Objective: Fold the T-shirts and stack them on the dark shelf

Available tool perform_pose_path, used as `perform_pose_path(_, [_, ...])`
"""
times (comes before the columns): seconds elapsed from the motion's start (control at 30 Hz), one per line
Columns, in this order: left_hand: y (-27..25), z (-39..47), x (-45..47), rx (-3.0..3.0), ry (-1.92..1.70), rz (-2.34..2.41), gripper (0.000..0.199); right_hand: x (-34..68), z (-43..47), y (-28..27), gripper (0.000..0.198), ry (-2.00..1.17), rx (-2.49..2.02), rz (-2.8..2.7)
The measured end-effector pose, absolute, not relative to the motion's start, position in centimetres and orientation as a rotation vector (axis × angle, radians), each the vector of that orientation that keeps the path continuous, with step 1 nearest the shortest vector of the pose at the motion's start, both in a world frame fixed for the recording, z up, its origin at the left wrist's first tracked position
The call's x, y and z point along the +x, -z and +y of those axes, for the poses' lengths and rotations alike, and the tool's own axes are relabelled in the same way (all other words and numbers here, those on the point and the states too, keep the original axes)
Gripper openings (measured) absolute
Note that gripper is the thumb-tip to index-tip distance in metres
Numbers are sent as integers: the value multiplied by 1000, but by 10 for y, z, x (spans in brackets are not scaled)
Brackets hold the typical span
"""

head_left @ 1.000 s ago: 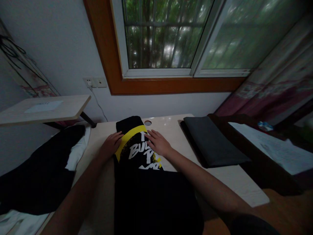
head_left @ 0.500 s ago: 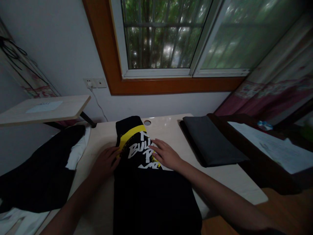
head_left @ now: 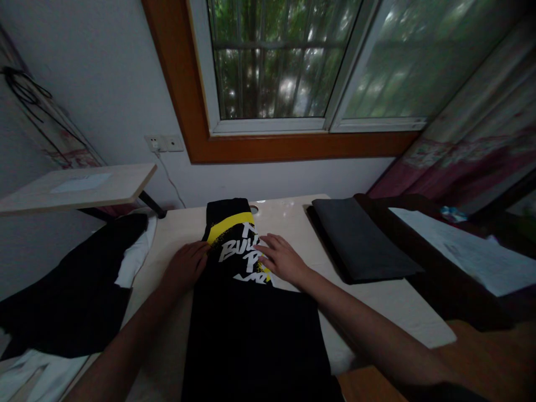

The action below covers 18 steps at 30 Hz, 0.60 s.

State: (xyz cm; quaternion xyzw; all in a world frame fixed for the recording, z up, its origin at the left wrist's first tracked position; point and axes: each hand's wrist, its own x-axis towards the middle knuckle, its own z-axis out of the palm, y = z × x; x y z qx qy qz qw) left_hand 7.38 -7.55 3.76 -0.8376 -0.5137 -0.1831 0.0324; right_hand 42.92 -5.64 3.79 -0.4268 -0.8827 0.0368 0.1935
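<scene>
A black T-shirt with a yellow band and white lettering lies lengthwise on the pale table, its upper part folded narrow. My left hand rests at the shirt's left edge, palm down, fingertips against the cloth beside the yellow band. On the opposite edge lies my right hand, its fingers stretched out and spread over the lettering, covering part of it. Neither hand visibly grips the cloth. The shirt's lower end runs out of view.
Dark clothes with white cloth lie at the left, below a raised wooden shelf. At the right sits a dark grey folder-like item, with a paper sheet beyond it. Behind the table are a wall and window.
The top of the shirt has shifted slightly right, while its lower part has moved left. My left hand has moved a little up and right with its edge; my right hand has barely moved.
</scene>
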Motion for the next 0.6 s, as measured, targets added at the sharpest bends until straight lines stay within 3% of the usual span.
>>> perform_pose_path(0.6, [-35,-79,70,-2557,730,-1653,36,412,-44,-41,27,-667,-1206,-2120])
